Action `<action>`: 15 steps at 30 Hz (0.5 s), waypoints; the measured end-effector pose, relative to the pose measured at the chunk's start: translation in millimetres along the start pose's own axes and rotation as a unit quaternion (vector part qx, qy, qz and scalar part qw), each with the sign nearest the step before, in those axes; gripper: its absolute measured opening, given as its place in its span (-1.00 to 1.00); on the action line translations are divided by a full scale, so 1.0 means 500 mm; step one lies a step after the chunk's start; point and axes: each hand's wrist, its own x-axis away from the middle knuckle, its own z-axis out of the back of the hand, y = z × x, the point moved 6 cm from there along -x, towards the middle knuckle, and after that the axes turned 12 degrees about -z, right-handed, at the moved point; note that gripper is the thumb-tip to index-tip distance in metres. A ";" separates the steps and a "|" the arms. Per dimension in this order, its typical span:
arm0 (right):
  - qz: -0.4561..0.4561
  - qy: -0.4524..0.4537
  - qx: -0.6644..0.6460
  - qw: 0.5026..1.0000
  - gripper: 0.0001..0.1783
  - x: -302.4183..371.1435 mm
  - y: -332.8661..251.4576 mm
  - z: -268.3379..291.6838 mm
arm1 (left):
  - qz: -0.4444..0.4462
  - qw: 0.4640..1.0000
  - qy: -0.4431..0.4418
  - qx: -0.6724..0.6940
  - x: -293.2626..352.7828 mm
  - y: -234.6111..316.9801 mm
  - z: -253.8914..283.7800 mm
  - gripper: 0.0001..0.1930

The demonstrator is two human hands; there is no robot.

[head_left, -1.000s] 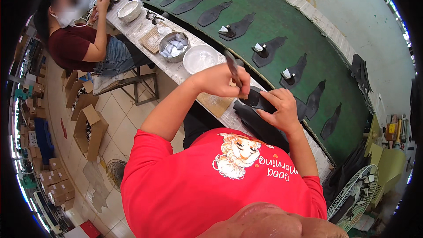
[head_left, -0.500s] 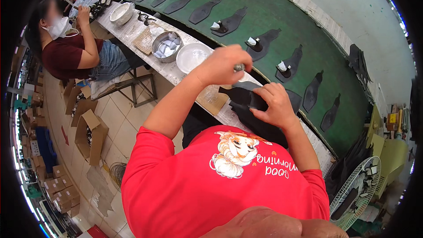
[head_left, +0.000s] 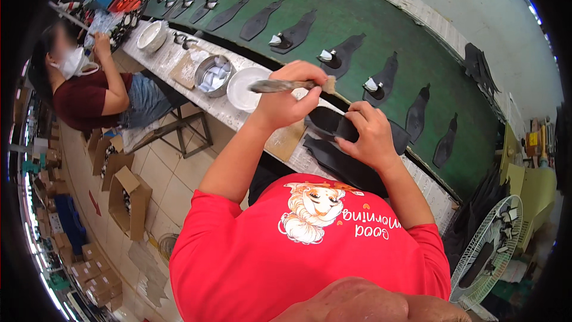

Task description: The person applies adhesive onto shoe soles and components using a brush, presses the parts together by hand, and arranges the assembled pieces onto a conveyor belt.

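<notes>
While the left hand [head_left: 292, 98] pinches a brush [head_left: 286, 85] by its handle, bristles pointing right, the right hand [head_left: 369, 134] curls its fingers around a black sole piece [head_left: 328, 122], held just under the brush tip above the bench [head_left: 220, 107]. More black pieces [head_left: 339, 161] lie stacked below it, a white bowl [head_left: 244, 88] and metal bowl [head_left: 211, 74] sit to the left, and soles [head_left: 384, 77] line the green belt [head_left: 357, 24] behind. Another person [head_left: 89, 92] sits at the bench farther left.
</notes>
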 end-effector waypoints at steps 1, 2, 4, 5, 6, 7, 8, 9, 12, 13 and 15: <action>-0.005 0.006 0.001 1.000 -0.54 -0.001 0.005 -0.001 | 0.001 0.999 0.020 0.029 0.012 0.005 -0.003 -0.90; -0.027 0.034 0.011 0.999 -0.55 -0.004 0.015 -0.001 | -0.014 1.000 0.020 0.016 0.020 0.018 -0.012 -0.89; -0.054 0.066 0.023 0.996 -0.57 -0.007 0.022 0.004 | -0.009 0.999 -0.027 0.026 0.045 0.027 -0.045 -0.87; -0.073 0.075 0.038 0.994 -0.55 -0.008 0.023 0.008 | -0.019 0.997 -0.079 0.015 0.054 0.026 -0.064 -0.89; -0.093 0.085 0.051 0.991 -0.53 -0.011 0.030 0.013 | -0.023 0.996 -0.085 0.020 0.060 0.025 -0.068 -0.89; -0.100 0.091 0.053 0.989 -0.53 -0.011 0.038 0.019 | 0.006 0.993 -0.115 0.018 0.070 0.017 -0.070 -0.91; -0.117 0.115 0.057 0.985 -0.55 -0.008 0.052 0.029 | 0.033 0.989 -0.146 0.017 0.082 0.011 -0.071 -0.91; -0.141 0.143 0.066 0.977 -0.56 -0.004 0.073 0.043 | 0.038 0.990 -0.132 0.029 0.086 0.006 -0.065 -0.93; -0.161 0.234 0.096 0.954 -0.57 0.014 0.183 0.073 | 0.059 0.996 -0.065 0.019 0.110 -0.007 -0.015 -0.95; -0.212 0.244 0.093 0.942 -0.58 0.028 0.237 0.085 | 0.081 0.996 -0.027 0.025 0.136 -0.017 0.011 -0.92; -0.307 0.262 0.131 0.906 -0.58 0.056 0.348 0.119 | 0.118 0.993 -0.009 0.016 0.152 -0.018 0.051 -0.93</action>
